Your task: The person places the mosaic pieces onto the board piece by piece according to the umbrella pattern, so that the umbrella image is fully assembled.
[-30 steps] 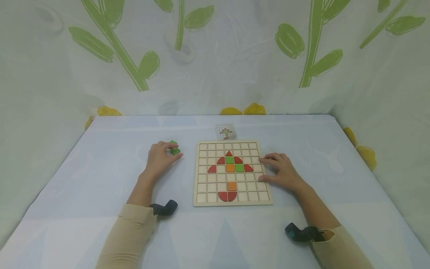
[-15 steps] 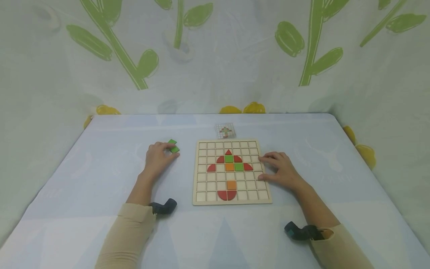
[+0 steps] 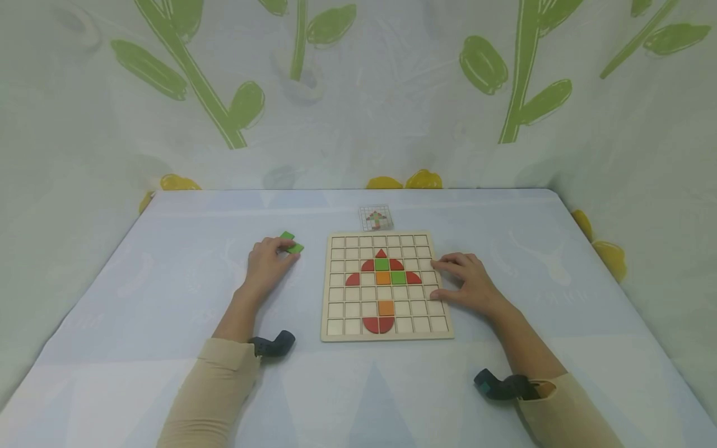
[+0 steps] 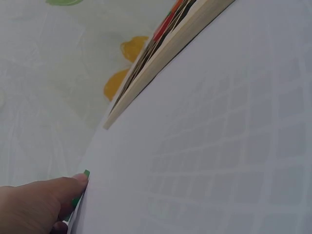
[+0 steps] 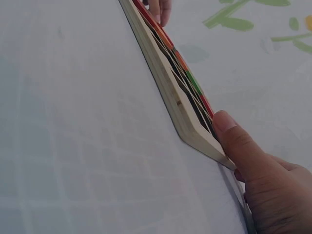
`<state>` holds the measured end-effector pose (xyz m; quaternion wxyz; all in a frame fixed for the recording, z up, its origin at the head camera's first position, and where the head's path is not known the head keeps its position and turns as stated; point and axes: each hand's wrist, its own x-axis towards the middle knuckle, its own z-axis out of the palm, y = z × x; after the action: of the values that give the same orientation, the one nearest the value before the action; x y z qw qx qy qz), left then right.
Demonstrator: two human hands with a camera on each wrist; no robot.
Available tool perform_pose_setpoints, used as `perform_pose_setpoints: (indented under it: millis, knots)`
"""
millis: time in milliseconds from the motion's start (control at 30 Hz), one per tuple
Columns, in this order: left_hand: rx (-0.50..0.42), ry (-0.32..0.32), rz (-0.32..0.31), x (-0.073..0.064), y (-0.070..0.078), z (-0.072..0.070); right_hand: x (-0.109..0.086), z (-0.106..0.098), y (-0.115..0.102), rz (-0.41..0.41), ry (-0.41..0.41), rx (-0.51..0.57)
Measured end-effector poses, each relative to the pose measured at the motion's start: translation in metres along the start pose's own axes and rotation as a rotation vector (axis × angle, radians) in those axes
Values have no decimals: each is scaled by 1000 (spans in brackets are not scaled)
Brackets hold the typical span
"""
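Note:
My left hand [image 3: 266, 262] is left of the board and pinches a green square tile [image 3: 295, 248] between thumb and fingers. A second green tile [image 3: 287, 235] shows just beyond its fingertips, partly hidden. In the left wrist view the thumb presses against green [image 4: 87, 173], low over the table. The wooden grid board [image 3: 343, 311] holds red, green and orange pieces in some of its squares. My right hand [image 3: 469, 286] rests on the board's right side, thumb and fingertips spread along the edge. The right wrist view shows that thumb [image 5: 234, 136] lying over the board's rim.
A small pattern card [image 3: 376, 218] lies just behind the board, with a similar coloured figure printed on it. A pale printed cloth [image 3: 358, 386] covers the table. Behind rises a curtain [image 3: 392, 112] with green leaves.
The green tile at my left hand has shifted slightly to the right, and the left fingers have drawn closer together on it. My right hand and the board pieces stay as they were.

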<state>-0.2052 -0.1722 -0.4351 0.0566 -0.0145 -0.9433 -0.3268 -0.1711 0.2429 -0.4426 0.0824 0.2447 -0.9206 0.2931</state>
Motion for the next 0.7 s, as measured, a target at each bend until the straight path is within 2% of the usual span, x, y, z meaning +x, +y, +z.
perform_pose_setpoints:
  millis: [333, 700]
  knots:
    - [-4, -9, 7, -2, 4, 3, -1, 0, 0, -16, 3, 0]
    - [-43, -19, 90, -2, 4, 6, -1, 0, 0, -12, 8, 6]
